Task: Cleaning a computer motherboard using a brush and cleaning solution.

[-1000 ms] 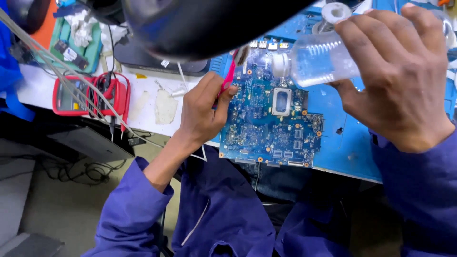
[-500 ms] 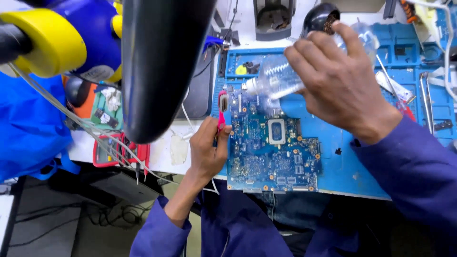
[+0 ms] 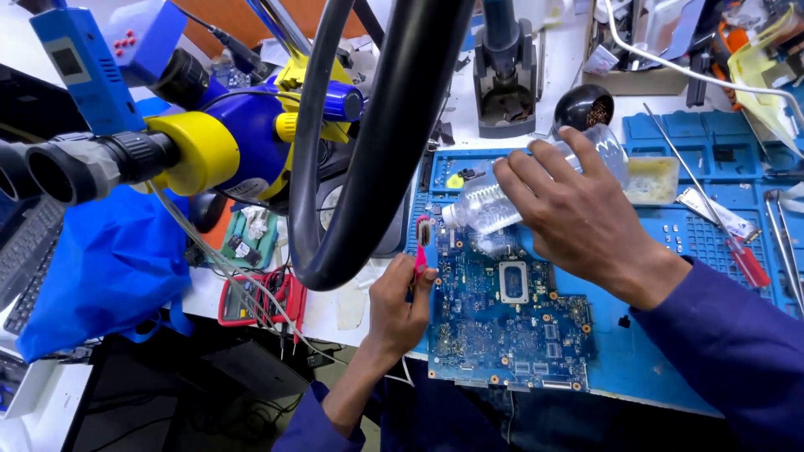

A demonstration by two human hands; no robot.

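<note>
Liquid from the clear bottle (image 3: pixel 536 188) is best let out in small amounts, with the nozzle kept low over the upper left part of the circuit board (image 3: pixel 502 322), so that it lands where the brush (image 3: pixel 421 243) is worked and does not run across the blue mat (image 3: pixel 670 285). The bottle should be tilted only gently, and the brush kept to short, light strokes, so that the small parts near the board's top edge are not strained. The board appears to lie flat on the mat at the near edge of the bench, and it would be steadied by the heel of the brushing hand.

The right hand (image 3: pixel 582 218) is closed around the body of the bottle, fingers wrapped over the top, with the bottle held on its side and its nozzle pointed left and slightly down, just above the board's upper left corner. The left hand (image 3: pixel 400 305) is curled narrowly around the pink handle of the brush, whose bristles stand upright beside the board's left edge, close to the nozzle. A red-handled screwdriver (image 3: pixel 727 238) lies untouched on the mat, well apart to the right.
</note>
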